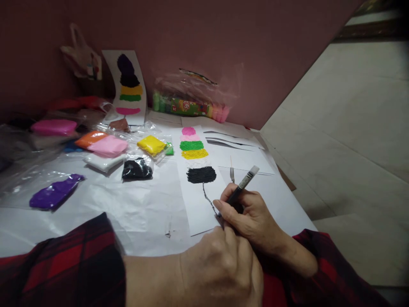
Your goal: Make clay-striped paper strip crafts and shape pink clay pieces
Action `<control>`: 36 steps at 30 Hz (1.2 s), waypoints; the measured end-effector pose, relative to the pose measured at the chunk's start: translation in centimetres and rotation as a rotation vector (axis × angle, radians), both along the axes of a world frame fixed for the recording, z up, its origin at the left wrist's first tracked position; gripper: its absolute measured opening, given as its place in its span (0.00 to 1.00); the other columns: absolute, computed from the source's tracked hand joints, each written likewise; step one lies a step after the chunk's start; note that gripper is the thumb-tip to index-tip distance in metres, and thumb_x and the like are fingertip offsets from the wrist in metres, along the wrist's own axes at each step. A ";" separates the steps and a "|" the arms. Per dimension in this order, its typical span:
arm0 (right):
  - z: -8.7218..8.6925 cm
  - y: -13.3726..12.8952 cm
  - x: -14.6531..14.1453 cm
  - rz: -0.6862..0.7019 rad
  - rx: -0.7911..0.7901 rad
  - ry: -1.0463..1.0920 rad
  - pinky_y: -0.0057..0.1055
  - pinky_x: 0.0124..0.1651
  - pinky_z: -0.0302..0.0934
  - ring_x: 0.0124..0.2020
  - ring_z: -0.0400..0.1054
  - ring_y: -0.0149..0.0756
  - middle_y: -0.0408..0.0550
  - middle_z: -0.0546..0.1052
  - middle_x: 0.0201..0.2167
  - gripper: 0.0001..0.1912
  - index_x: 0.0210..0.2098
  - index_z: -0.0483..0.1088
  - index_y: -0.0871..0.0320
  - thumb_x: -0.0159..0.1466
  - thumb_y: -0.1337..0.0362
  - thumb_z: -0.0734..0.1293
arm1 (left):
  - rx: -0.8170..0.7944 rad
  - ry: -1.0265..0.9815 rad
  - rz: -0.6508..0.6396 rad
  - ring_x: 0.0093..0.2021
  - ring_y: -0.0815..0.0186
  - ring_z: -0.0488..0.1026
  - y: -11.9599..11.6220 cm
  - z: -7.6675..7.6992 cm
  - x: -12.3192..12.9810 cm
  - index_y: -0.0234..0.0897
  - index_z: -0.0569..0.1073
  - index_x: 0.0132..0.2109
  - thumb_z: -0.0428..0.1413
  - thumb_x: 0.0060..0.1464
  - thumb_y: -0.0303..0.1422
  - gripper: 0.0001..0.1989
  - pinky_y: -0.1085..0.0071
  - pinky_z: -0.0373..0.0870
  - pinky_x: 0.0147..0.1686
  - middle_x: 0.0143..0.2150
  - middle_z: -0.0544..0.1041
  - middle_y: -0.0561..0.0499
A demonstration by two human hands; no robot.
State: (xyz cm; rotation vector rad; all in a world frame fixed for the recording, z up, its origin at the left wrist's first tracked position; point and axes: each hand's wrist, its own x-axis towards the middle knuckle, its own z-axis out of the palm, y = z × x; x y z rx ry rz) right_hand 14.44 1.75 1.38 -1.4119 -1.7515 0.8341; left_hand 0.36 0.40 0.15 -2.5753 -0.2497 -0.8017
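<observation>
My right hand [255,213] grips a black pen [238,192] with a clear end, its tip low on a white paper strip [194,213]. A dark, uneven line [209,199] runs from a black clay band [201,174] down to the tip. Above that band lie white, yellow [194,153], green and pink clay patches, textured with fine strokes. My left hand [220,268] is closed at the strip's lower end, against my right hand; its fingertips and anything in them are hidden. Just beyond my right hand lies a small fork [232,175].
Bagged clay lies to the left: purple [56,194], black [137,169], yellow [151,145] and other colours. A similar decorated card [111,85] leans on the wall. A clear bag of coloured sticks [191,106] and white paper sheets [236,136] lie at the back.
</observation>
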 end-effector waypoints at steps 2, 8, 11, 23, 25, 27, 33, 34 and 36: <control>0.0 0.0 0.0 0.000 0.002 -0.005 0.27 0.24 0.55 0.20 0.56 0.28 0.38 0.63 0.18 0.12 0.24 0.63 0.57 0.63 0.63 0.64 | -0.004 -0.001 -0.004 0.21 0.62 0.66 0.0 0.0 0.0 0.32 0.69 0.31 0.52 0.51 0.25 0.02 0.65 0.57 0.18 0.24 0.72 0.48; 0.1 0.0 0.0 0.002 -0.007 0.001 0.27 0.25 0.55 0.21 0.57 0.28 0.38 0.64 0.19 0.12 0.24 0.63 0.57 0.63 0.62 0.65 | -0.003 -0.021 0.011 0.20 0.63 0.66 0.1 0.1 0.2 0.32 0.69 0.30 0.53 0.50 0.25 0.02 0.66 0.57 0.17 0.22 0.71 0.49; 0.2 0.0 0.1 0.002 -0.028 0.026 0.27 0.26 0.57 0.21 0.59 0.28 0.39 0.65 0.19 0.12 0.24 0.64 0.57 0.63 0.62 0.65 | 0.020 -0.042 0.062 0.20 0.63 0.68 -0.2 0.1 0.4 0.31 0.70 0.30 0.55 0.49 0.26 0.02 0.66 0.60 0.18 0.22 0.73 0.49; 0.0 -0.1 0.0 0.004 0.007 0.146 0.24 0.22 0.54 0.19 0.57 0.25 0.36 0.64 0.17 0.13 0.25 0.63 0.58 0.64 0.62 0.66 | 0.037 -0.007 0.065 0.34 0.58 0.79 -1.3 -0.8 0.1 0.27 0.76 0.40 0.52 0.50 0.22 0.11 0.64 0.74 0.31 0.34 0.82 0.42; 0.1 -0.1 -0.1 -0.009 0.018 0.157 0.24 0.22 0.54 0.19 0.57 0.25 0.37 0.65 0.18 0.13 0.25 0.63 0.58 0.64 0.61 0.66 | 0.043 -0.006 0.022 0.34 0.59 0.79 -1.2 -0.7 0.1 0.28 0.76 0.40 0.51 0.50 0.22 0.12 0.65 0.75 0.31 0.35 0.82 0.43; 0.1 -0.1 -0.1 -0.044 0.039 0.156 0.24 0.22 0.54 0.19 0.57 0.25 0.37 0.64 0.18 0.12 0.26 0.64 0.58 0.64 0.61 0.66 | 0.050 -0.004 -0.003 0.35 0.59 0.79 -0.9 -0.6 0.0 0.28 0.77 0.40 0.51 0.50 0.22 0.12 0.66 0.75 0.31 0.35 0.82 0.43; -0.2 -0.1 0.1 -0.055 0.037 0.143 0.24 0.21 0.54 0.18 0.57 0.25 0.36 0.64 0.17 0.11 0.26 0.63 0.57 0.63 0.62 0.66 | 0.070 -0.062 -0.001 0.31 0.60 0.78 -0.6 -0.6 0.2 0.28 0.77 0.37 0.53 0.52 0.24 0.08 0.65 0.73 0.29 0.32 0.81 0.44; -0.2 -0.1 0.1 -0.037 0.032 0.124 0.24 0.21 0.54 0.18 0.57 0.25 0.36 0.63 0.17 0.12 0.25 0.63 0.57 0.63 0.63 0.66 | 0.075 -0.065 0.000 0.29 0.61 0.77 -0.6 -0.6 0.3 0.28 0.76 0.37 0.54 0.52 0.25 0.07 0.65 0.72 0.28 0.30 0.81 0.44; -0.3 -0.1 0.1 -0.011 0.024 0.093 0.24 0.21 0.54 0.18 0.57 0.25 0.36 0.63 0.17 0.13 0.24 0.63 0.57 0.63 0.64 0.66 | 0.078 -0.073 0.023 0.28 0.62 0.76 -0.6 -0.5 0.3 0.29 0.76 0.36 0.55 0.52 0.25 0.06 0.66 0.71 0.27 0.29 0.80 0.46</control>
